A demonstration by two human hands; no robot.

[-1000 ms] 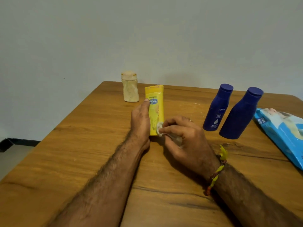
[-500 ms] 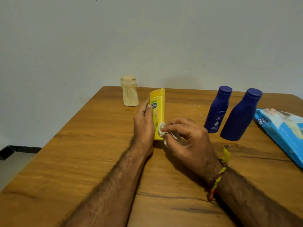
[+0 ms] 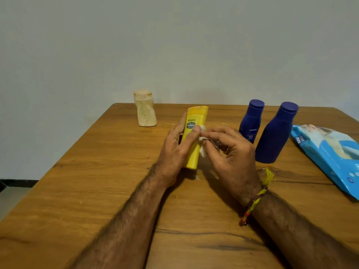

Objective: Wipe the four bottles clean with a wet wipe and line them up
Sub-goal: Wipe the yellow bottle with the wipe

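My left hand [image 3: 177, 147] grips a yellow lotion bottle [image 3: 195, 123], held cap down and slightly tilted just above the wooden table [image 3: 97, 191]. My right hand [image 3: 229, 152] pinches a small white wet wipe [image 3: 203, 140] against the bottle's right side, near the label. A cream bottle [image 3: 145, 109] stands at the back left. Two dark blue bottles, a smaller one [image 3: 251, 121] and a larger one [image 3: 275, 133], stand side by side to the right of my hands.
A blue pack of wet wipes [image 3: 328, 152] lies flat at the table's right edge. The table's far edge meets a plain pale wall [image 3: 174, 45]. Floor [image 3: 9, 197] shows beyond the left edge.
The yellow bottle has been lifted and turned in my left hand, so its label faces me more. My right hand has slid the wipe up the bottle's side from near the bottom.
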